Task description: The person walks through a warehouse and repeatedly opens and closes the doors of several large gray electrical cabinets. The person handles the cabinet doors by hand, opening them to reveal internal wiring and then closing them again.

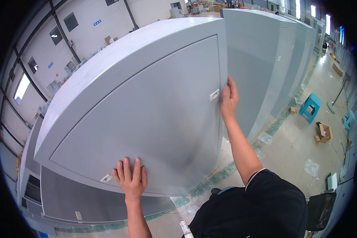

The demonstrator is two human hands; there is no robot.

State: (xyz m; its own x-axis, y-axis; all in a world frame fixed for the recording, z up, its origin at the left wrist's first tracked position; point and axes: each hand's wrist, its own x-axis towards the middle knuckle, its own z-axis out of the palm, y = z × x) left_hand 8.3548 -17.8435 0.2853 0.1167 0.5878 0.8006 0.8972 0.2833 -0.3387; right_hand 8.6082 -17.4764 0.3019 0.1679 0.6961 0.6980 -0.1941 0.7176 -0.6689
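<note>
A large light grey metal cabinet (146,107) stands upright right in front of me. Its flat front panel has a thin seam around it and two small white rectangular inset pieces, one upper right (214,95) and one lower left (106,178). My left hand (131,180) lies flat on the lower left of the panel, fingers apart, beside the lower inset piece. Against the cabinet's right edge rests my right hand (230,99), thumb near the front corner and fingers stretched along the side, near the upper inset piece. Neither hand holds a loose thing.
More grey cabinets (254,51) stand in a row at the right. Another grey cabinet (107,202) is at the lower left. On the floor at right are a blue plastic stool (310,107), an opened cardboard box (324,133) and clear plastic scraps (311,168). A black chair (320,210) stands beside me.
</note>
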